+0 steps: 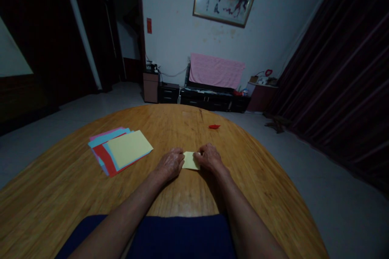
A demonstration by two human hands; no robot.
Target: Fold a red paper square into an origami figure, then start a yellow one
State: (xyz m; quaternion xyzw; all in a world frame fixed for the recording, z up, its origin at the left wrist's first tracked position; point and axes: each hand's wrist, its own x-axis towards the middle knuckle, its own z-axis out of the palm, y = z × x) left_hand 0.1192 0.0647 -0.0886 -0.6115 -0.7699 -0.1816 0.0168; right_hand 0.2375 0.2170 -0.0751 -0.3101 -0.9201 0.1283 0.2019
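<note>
A small piece of pale yellow paper (190, 161), seemingly folded, lies between my two hands on the round wooden table. My left hand (170, 163) has its fingers closed on the paper's left edge. At the opposite side, my right hand (209, 156) pinches the upper right part, thumb toward the middle. Fingers cover both ends of the paper, so its full outline is hidden. To the left rests a fanned stack of coloured paper (129, 148), with a yellow sheet on top and red, blue and pink sheets beneath.
A small red folded paper shape (214, 126) sits toward the table's far right. The wooden table (243, 186) has a curved far edge. Beyond it, a low black cabinet (206, 99) stands by the wall, with a pink cloth (216, 71) above. A dark curtain (343, 89) hangs at right.
</note>
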